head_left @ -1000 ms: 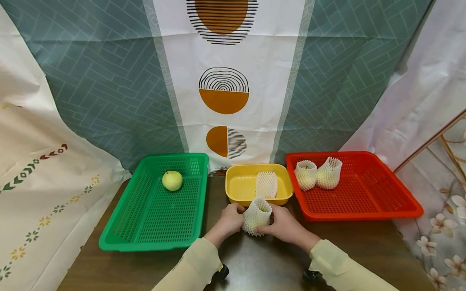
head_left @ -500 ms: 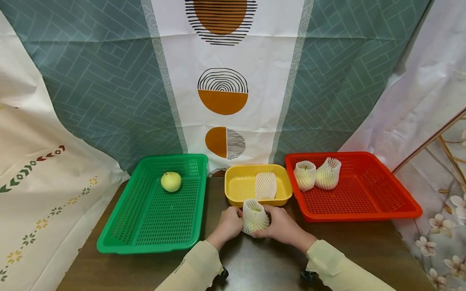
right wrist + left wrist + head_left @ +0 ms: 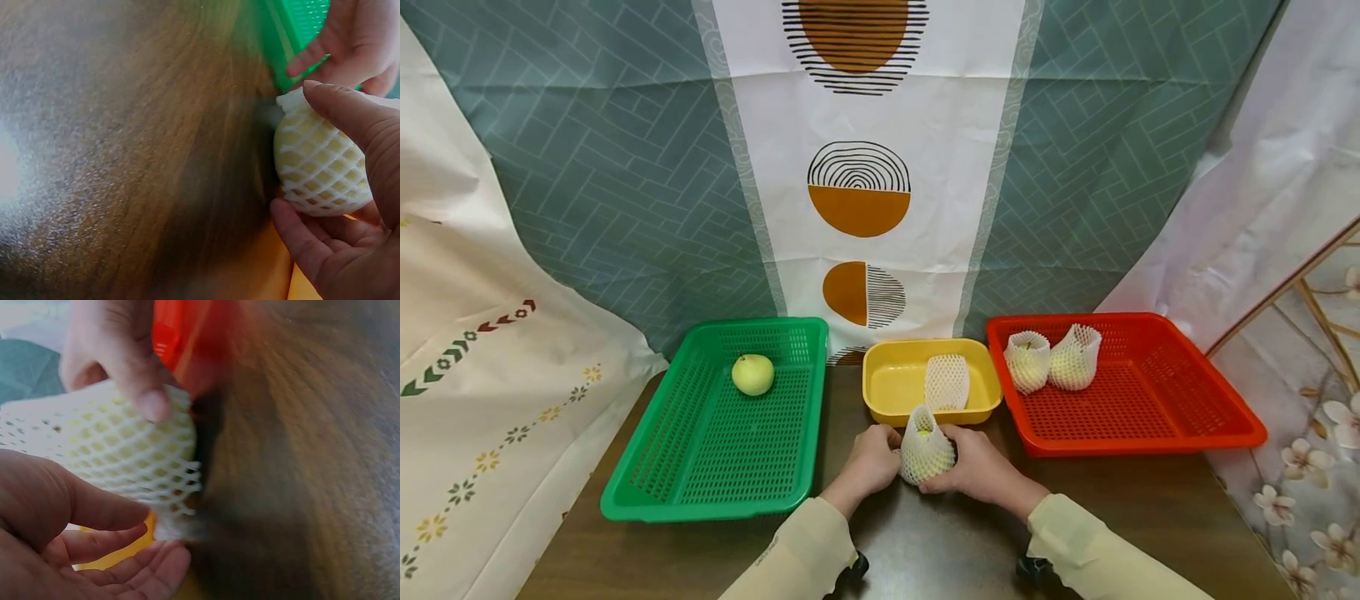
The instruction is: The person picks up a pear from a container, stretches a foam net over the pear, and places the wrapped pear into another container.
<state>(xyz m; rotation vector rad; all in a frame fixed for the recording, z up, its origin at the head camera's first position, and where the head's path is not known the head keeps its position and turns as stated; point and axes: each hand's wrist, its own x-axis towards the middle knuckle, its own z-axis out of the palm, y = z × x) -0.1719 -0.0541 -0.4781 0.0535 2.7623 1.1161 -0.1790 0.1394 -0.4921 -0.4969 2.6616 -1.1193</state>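
Note:
A pale yellow-green pear in a white foam net sleeve (image 3: 927,460) stands on the table between both hands in the head view. Thumb and fingers of my right hand (image 3: 979,468) grip it from the right side. From the left, my left hand (image 3: 871,460) pinches the lower edge of the foam net (image 3: 172,525) between thumb and fingers. Through the mesh, the pear's skin (image 3: 319,150) shows in the right wrist view. The sleeve's upper end rises above the fruit and narrows to a partly open top.
At the left, a green basket (image 3: 715,510) contains one bare pear (image 3: 752,375). Behind the hands is a yellow tray (image 3: 887,392) with a flat foam net (image 3: 947,382) inside. A red basket (image 3: 1142,408) at the right contains two netted pears (image 3: 1028,362).
The sleeve's wide upper opening has become narrower and taller, and the netted pear stands more upright. Both hands stay at nearly the same place.

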